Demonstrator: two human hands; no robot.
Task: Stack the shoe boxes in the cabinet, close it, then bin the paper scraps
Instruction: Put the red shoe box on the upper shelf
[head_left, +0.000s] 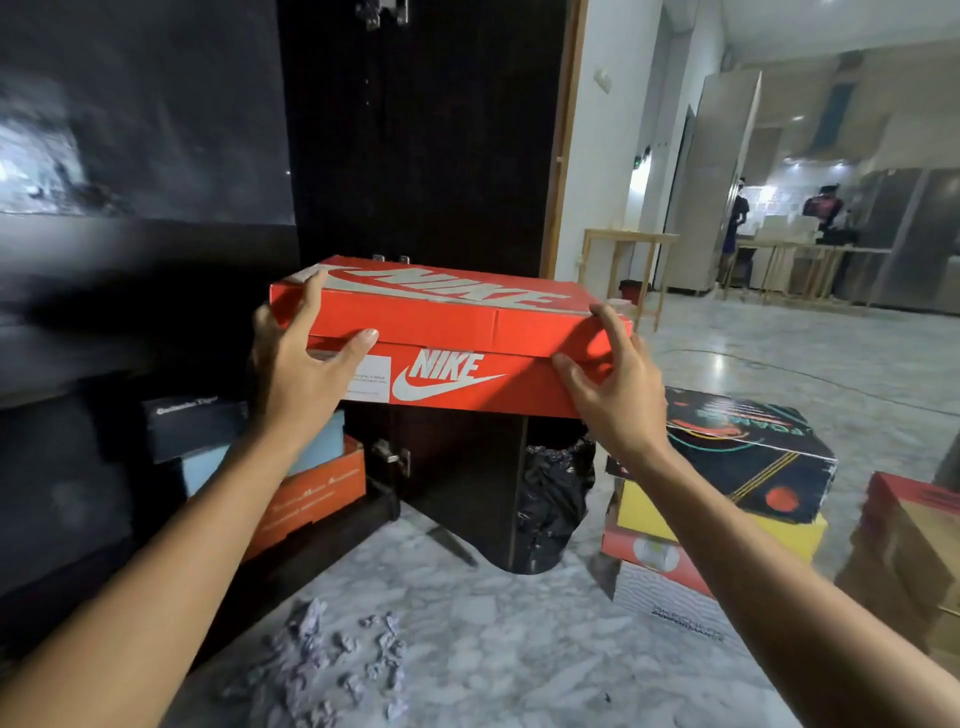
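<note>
An orange Nike shoe box (452, 332) is held in the air in front of the dark cabinet's open door (426, 156). My left hand (298, 358) grips its left end, thumb on the lid's front edge. My right hand (613, 384) grips its right end. Inside the cabinet at lower left lie a black box (192, 426), a light blue box (322, 447) and an orange box (311, 499), stacked. Crumpled paper scraps (337, 660) lie on the marble floor near me. A bin with a black bag (550, 499) stands behind the door.
To the right, a stack of shoe boxes (727, 499) stands on the floor, topped by a black patterned one. A red and brown box (914, 551) sits at the far right. Wooden tables (628, 260) and people stand far back in the room.
</note>
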